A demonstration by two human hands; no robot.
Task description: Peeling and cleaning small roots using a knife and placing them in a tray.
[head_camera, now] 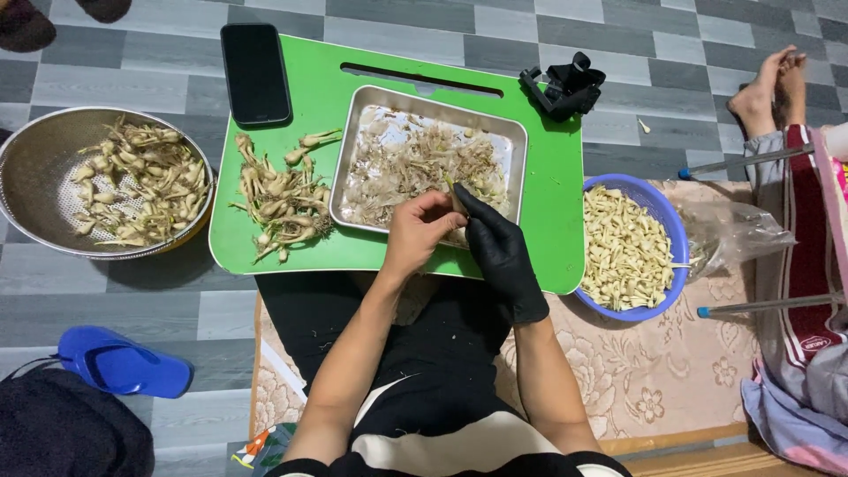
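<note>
hands over tray edge, one stalk held

both hands meet above the near rim of the steel tray [353, 177], little free room between them. left hand [415, 231], bare, fingers curled shut around a thin pale stalk [456, 196]. right hand [496, 240], black-gloved, fingertips pinch the same stalk. its long axis runs away from the fingers, tip toward the peelings.

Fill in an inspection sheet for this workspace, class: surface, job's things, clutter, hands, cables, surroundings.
Surface: green lap table over a tiled floor.
Job's things: metal tray of peelings; unpeeled bulbs; steel colander; blue basket of peeled pieces.
Clutter: phone; black clip.
Hands: left hand bare, right hand in a black glove, both pinching one small bulb.
Cables: nothing seen.
Surroundings: blue sandal; another person's feet.
</note>
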